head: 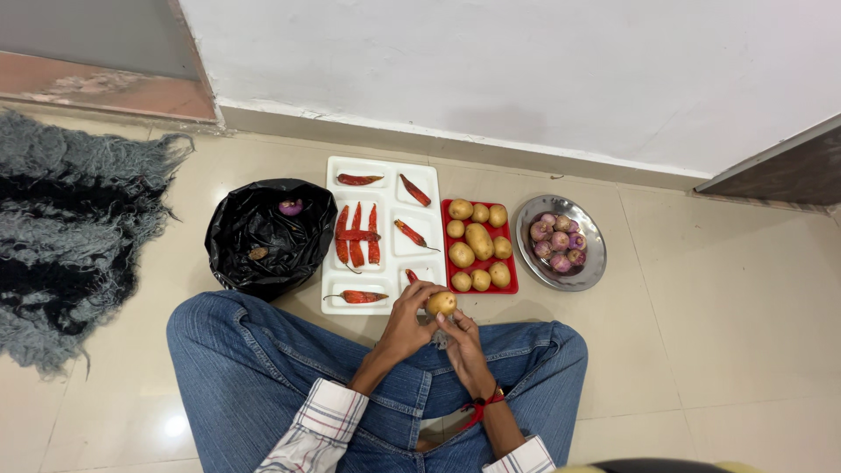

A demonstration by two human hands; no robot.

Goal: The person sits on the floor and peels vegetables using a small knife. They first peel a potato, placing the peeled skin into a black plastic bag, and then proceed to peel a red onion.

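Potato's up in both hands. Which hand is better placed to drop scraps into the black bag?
Left, probably. The left hand on the potato is on the black bag's side; the right hand sits farther away.

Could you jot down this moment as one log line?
left hand: holds potato | right hand: at potato, small tool, kind unclear | ahead: white tray of red chillies, red tray of potatoes

Beige tiled floor (pixel 701 350), grey shaggy rug (pixel 70 228), black bag (pixel 267 236), white compartment tray (pixel 381 232), red tray (pixel 479 245), steel plate (pixel 561 243)
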